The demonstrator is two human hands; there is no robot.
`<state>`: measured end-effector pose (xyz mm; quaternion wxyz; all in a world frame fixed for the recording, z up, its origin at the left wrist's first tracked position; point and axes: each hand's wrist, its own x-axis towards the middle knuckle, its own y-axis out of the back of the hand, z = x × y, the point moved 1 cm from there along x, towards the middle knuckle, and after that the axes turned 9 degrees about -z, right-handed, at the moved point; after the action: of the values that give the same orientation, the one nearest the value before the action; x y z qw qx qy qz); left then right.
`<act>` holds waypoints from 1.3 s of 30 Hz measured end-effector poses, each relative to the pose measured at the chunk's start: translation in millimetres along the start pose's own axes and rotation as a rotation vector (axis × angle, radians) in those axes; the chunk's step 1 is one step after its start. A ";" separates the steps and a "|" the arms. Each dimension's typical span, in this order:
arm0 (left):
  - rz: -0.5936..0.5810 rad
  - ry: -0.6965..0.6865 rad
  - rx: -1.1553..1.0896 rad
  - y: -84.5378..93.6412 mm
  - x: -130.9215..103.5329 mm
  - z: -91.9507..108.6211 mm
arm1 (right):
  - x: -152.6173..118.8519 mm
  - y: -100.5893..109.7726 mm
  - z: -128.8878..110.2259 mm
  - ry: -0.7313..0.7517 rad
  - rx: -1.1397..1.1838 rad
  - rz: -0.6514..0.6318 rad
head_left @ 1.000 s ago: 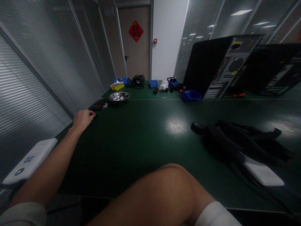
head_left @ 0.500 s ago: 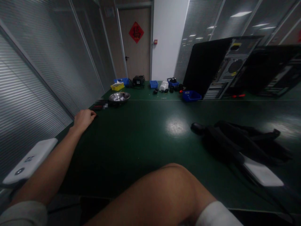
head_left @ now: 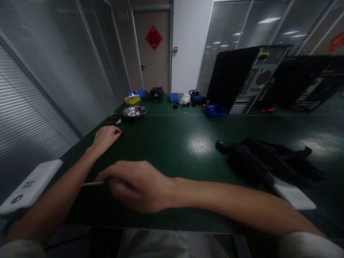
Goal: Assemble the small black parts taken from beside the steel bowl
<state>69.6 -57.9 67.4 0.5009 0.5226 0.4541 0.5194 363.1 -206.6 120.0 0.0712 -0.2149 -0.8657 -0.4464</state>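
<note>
Over the near part of the green table (head_left: 166,143), my right hand (head_left: 139,184) is closed around a thin metal-shafted tool (head_left: 92,184). Its pale shaft points left; the dark grip is mostly hidden in my fingers, so its exact kind is unclear. My left hand (head_left: 107,137) lies farther out on the left, thumb and fingertips pinched on a small black piece (head_left: 122,133) whose shape is too small to make out. Just beyond the left hand are a dark red-marked object (head_left: 109,122), partly blurred, and a round metal bowl (head_left: 134,111) with small things in it.
Blue bin (head_left: 215,110), yellow tray (head_left: 132,100) and a black device with cables (head_left: 156,93) stand at the back. A computer tower (head_left: 233,79) rises at the right. A black bag (head_left: 266,157) and white power bank (head_left: 294,193) lie right; another white device (head_left: 32,184) sits left.
My right forearm, bent close to the camera before, has swung out, bringing the hand and its tool over the table. My left hand has shifted right with the small black piece.
</note>
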 end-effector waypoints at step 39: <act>-0.290 -0.685 -0.712 -25.9 -86.9 202.9 | -145.1 39.4 89.0 -0.505 -0.356 0.051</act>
<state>269.0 -152.7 42.3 0.8346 0.3916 0.1268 0.3661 516.5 -159.8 50.9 -0.1736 -0.3497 -0.7585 -0.5217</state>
